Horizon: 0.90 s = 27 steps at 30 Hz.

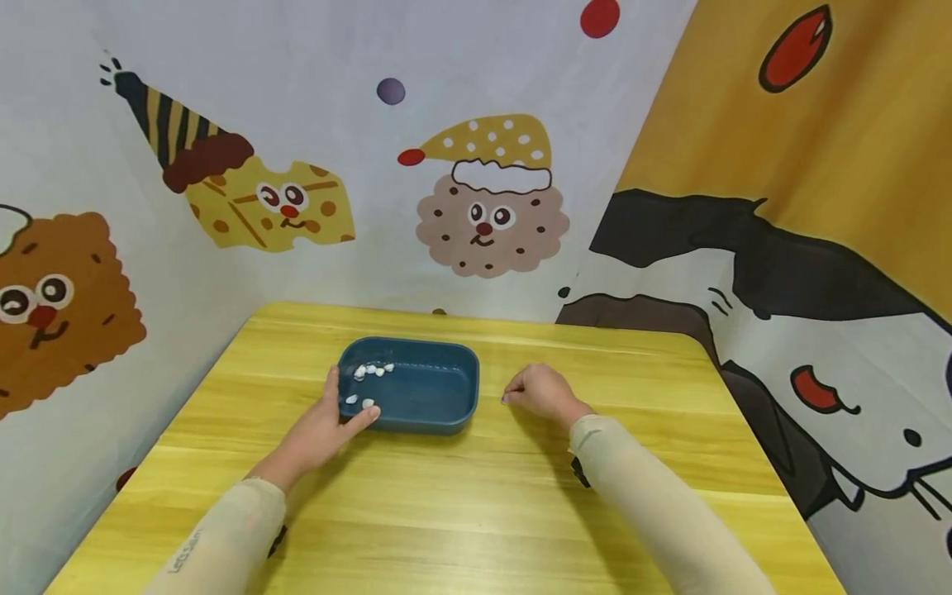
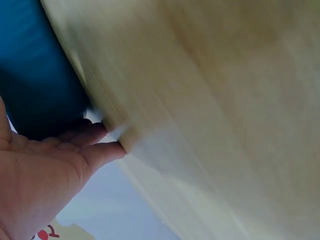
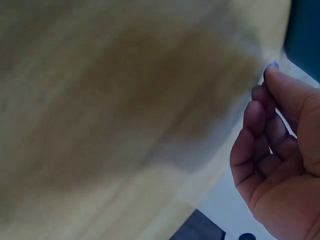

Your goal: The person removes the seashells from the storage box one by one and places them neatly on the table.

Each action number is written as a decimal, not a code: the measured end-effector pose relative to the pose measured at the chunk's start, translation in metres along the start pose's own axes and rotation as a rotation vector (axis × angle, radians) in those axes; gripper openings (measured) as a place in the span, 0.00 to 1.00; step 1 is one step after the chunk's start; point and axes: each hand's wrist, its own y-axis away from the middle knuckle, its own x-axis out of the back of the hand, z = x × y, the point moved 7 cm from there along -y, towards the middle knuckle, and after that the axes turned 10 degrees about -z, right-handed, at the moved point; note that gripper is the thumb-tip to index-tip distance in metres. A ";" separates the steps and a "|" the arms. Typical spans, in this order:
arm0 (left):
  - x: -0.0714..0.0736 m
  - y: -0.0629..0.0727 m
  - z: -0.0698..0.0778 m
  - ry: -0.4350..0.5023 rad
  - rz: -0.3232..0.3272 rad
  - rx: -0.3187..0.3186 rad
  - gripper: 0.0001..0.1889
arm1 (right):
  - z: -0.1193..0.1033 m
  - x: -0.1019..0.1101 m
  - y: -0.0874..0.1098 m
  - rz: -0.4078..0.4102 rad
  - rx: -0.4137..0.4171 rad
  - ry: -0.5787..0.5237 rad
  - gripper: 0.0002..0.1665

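A dark blue rectangular dish (image 1: 424, 428) sits on the table, with several small white pebbles (image 1: 372, 369) in its left part. My left hand (image 1: 321, 426) grips the dish's left end, thumb over the front rim and fingers along the outer side. In the left wrist view that hand (image 2: 50, 170) lies against the blue wall. To the right of the dish, apart from it, my right hand (image 1: 543, 392) is low over the table. Its thumb and forefinger pinch a tiny bluish-white thing (image 3: 274, 64), too small to identify; the other fingers (image 3: 245, 155) are curled.
The yellow wood-grain table (image 1: 461, 512) has its far edge close to a printed cloth backdrop (image 1: 312, 83). More cloth hangs along the left and right sides. A dark object (image 1: 580, 473) shows beneath the right wrist.
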 end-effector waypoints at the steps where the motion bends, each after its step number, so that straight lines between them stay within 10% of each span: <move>1: 0.001 0.001 0.001 0.001 0.001 -0.001 0.65 | 0.000 -0.001 0.000 0.014 -0.009 0.003 0.04; 17: -0.003 0.002 -0.001 -0.006 0.011 -0.013 0.65 | 0.012 0.036 0.002 0.096 -0.085 -0.264 0.16; 22: 0.000 0.003 -0.002 -0.013 0.012 -0.012 0.65 | -0.050 0.059 -0.016 0.144 0.007 -0.269 0.17; 27: -0.001 -0.001 0.000 -0.010 -0.006 -0.018 0.65 | -0.138 0.032 -0.045 -0.037 0.163 -0.227 0.19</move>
